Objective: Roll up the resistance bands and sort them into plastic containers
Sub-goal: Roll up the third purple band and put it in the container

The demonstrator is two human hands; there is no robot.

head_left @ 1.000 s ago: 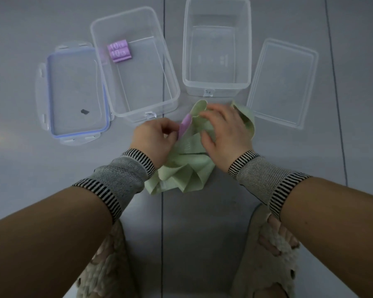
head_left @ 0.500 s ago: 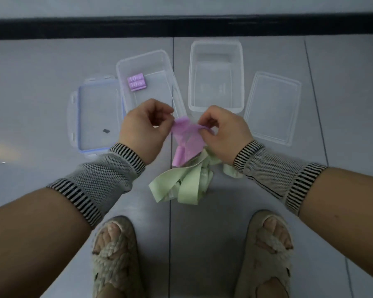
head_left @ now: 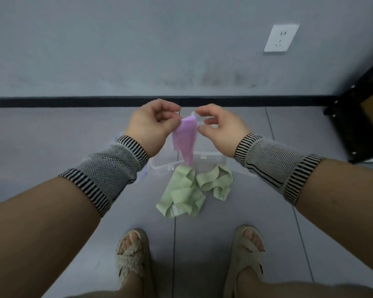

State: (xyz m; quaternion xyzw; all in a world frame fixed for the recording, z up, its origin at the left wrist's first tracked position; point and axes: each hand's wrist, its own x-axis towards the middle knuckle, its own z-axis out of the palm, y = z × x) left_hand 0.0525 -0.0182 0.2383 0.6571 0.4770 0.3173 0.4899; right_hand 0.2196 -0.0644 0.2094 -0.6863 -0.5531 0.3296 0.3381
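A purple resistance band (head_left: 185,139) hangs in the air between my hands. My left hand (head_left: 152,125) pinches its top left edge, and my right hand (head_left: 218,125) pinches its top right edge. On the floor below lies a loose heap of pale green bands (head_left: 192,193). The clear plastic containers (head_left: 166,166) are mostly hidden behind my wrists and the purple band; only their near rims show.
My two sandalled feet (head_left: 134,254) stand on the grey tiled floor just behind the green heap. A black skirting strip (head_left: 73,102) runs along the wall, with a white socket (head_left: 281,38) above. A dark furniture frame (head_left: 357,117) stands at the right.
Both hands have lifted the purple band up and away from the green heap. The view has tilted up, so the wall shows and the containers are mostly covered.
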